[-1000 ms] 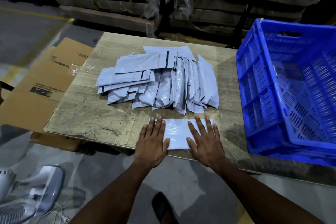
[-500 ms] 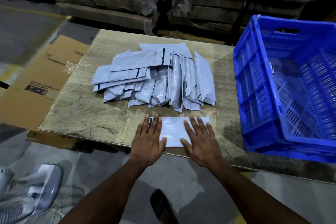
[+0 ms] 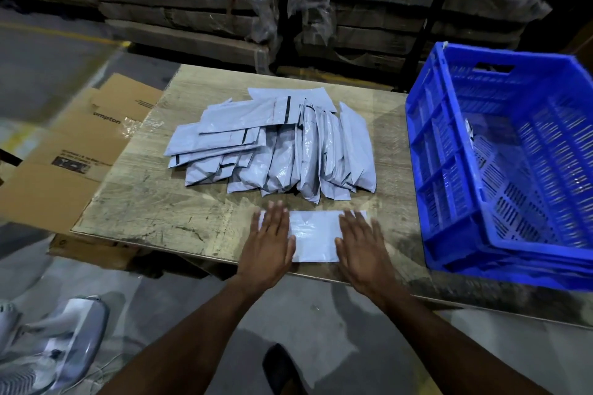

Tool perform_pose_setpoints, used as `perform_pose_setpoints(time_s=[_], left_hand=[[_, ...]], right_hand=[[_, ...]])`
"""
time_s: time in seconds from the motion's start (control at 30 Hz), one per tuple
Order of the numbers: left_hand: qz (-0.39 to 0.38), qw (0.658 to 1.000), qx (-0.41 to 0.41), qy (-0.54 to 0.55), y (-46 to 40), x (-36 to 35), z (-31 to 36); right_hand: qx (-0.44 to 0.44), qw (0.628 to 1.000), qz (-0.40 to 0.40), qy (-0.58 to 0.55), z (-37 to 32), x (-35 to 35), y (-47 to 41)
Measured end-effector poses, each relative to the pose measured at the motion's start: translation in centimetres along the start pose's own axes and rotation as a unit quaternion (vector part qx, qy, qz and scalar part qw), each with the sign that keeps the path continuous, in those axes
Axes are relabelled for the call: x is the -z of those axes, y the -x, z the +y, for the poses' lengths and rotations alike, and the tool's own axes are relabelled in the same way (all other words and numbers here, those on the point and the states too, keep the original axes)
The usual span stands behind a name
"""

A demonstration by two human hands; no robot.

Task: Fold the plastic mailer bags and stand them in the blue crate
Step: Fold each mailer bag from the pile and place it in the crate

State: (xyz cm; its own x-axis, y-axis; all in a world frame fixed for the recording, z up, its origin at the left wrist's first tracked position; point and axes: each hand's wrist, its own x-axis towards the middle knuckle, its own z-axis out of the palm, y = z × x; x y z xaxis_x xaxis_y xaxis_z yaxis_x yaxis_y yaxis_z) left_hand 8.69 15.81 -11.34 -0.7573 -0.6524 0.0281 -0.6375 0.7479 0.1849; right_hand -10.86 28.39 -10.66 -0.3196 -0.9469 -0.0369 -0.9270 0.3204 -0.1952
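Mailer bags [image 3: 276, 147] lie heaped mid-table, far of the hands; blue crate [image 3: 449, 151] at right looks nearly empty; folded mailer [image 3: 316, 236] stays near-edge, left hand [image 3: 268, 247] and right hand [image 3: 362, 247] now spread wider, fingers flat, pressing its ends; crease likely set.

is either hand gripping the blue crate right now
No, both the left hand and the right hand lie flat on the white mailer bag on the table, apart from the blue crate.
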Motion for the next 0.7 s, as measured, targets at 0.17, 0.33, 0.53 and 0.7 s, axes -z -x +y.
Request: perform_pose_setpoints(time_s=[0.17,0.33,0.53,0.7], left_hand=[[-0.02,0.989,-0.025,0.145,-3.2,-1.6,5.9],[-0.014,0.997,0.014,0.078,-1.6,-3.4,4.8],[-0.012,0.999,0.025,0.02,-0.6,-3.0,2.5],[-0.021,0.999,0.043,-0.007,1.2,-2.3,-1.9]], right_hand=[[0.053,0.998,-0.015,0.005,-0.9,-1.8,-1.6],[0.042,0.999,0.02,0.018,-0.5,-2.5,-1.1],[0.036,0.999,0.005,0.031,0.1,-2.7,-1.0],[0.033,0.999,-0.01,0.029,0.3,-2.6,-1.2]])
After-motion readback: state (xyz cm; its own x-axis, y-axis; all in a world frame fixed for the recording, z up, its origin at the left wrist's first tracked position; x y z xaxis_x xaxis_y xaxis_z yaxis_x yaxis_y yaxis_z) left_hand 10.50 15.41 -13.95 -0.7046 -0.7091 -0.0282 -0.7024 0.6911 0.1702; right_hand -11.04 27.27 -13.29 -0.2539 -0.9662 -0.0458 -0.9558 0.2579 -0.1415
